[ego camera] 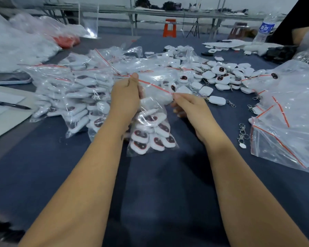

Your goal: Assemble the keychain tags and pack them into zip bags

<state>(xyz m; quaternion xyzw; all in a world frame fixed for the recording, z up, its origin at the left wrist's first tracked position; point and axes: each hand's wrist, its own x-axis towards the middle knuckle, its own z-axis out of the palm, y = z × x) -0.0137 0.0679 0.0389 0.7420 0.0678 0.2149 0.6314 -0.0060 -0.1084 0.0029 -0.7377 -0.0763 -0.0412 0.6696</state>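
Note:
A clear zip bag point(151, 125) full of white keychain tags with dark red marks hangs between my hands above the dark blue table. My left hand point(126, 97) pinches the left end of its red zip strip point(153, 85). My right hand point(189, 106) pinches the right end of the same strip. Behind and to the left lies a heap of filled zip bags point(75, 90). Loose white tags point(219, 75) are scattered at the middle right.
A pile of empty zip bags point(289, 125) lies at the right, with loose metal clasps point(243, 133) beside it. A pen point(10, 104) rests on paper at the left by a phone point(11, 78). A water bottle point(265, 27) and another person's arm point(300, 34) are at the far right.

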